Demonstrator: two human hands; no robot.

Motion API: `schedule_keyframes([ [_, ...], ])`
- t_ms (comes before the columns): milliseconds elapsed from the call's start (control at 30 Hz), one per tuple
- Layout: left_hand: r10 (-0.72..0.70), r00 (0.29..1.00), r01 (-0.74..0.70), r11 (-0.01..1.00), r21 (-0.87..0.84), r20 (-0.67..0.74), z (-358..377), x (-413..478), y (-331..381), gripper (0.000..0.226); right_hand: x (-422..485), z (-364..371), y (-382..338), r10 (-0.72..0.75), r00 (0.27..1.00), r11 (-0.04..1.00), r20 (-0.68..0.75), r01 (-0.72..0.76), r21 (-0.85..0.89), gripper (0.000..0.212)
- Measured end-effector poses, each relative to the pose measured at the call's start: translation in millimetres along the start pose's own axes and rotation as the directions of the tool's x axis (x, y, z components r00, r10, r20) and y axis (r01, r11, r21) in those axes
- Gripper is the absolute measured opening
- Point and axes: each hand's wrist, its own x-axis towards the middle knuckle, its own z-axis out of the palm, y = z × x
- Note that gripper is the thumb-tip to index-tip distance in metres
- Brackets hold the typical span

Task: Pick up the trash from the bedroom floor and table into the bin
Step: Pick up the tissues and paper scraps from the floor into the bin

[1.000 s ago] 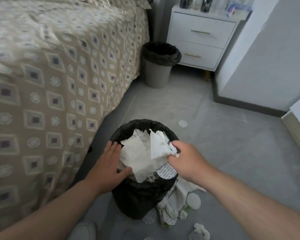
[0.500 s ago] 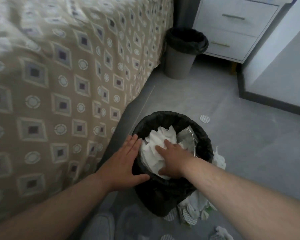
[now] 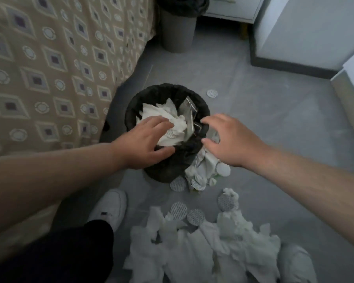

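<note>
A: Status, 2 hands?
B: Left hand (image 3: 147, 139) presses flat on the paper wad (image 3: 161, 113) in the bin (image 3: 168, 87); right hand (image 3: 229, 139) hovers, released, empty.
A: Floor tissue pile (image 3: 192, 252)?
B: Near the bin's base. Probably light, soft; bunch its middle.

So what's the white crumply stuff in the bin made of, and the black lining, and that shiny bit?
The white stuff: probably tissue paper, matte, with soft crumpled folds. The black lining: likely a thin plastic bag, wrinkled and faintly glossy. The shiny bit: looks like clear plastic wrapping, catching bright glints.
</note>
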Motion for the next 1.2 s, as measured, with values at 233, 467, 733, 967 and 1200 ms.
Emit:
schedule_keyframes([
  [233,-0.136,0.865,0.196,0.978,-0.076,0.482,97.3,-4.6,64.0,0.022,-134.0,94.8,74.2,0.426,0.883,0.886,0.196,-0.451,0.103,0.041],
  [467,-0.832,0.412,0.896,0.444,0.002,0.372,230.4,-80.3,79.5,0.095,-188.4,147.4,102.8,0.521,0.796,0.829,0.308,-0.558,0.040,0.048],
  [733,-0.915,0.185,0.970,0.111,-0.218,0.357,264.5,-113.1,62.8,0.099,-195.2,155.6,121.1,0.553,0.795,0.814,0.249,-0.580,0.043,0.048],
  [967,-0.904,0.283,0.947,0.210,-0.242,0.321,271.0,-108.0,59.1,0.039,-200.5,160.1,136.3,0.613,0.750,0.753,0.248,-0.649,0.105,0.043],
  [1200,-0.841,0.444,0.877,0.338,-0.340,0.309,241.7,-92.4,52.1,0.023,-203.6,162.5,134.4,0.504,0.656,0.844,0.563,-0.512,-0.159,0.096],
])
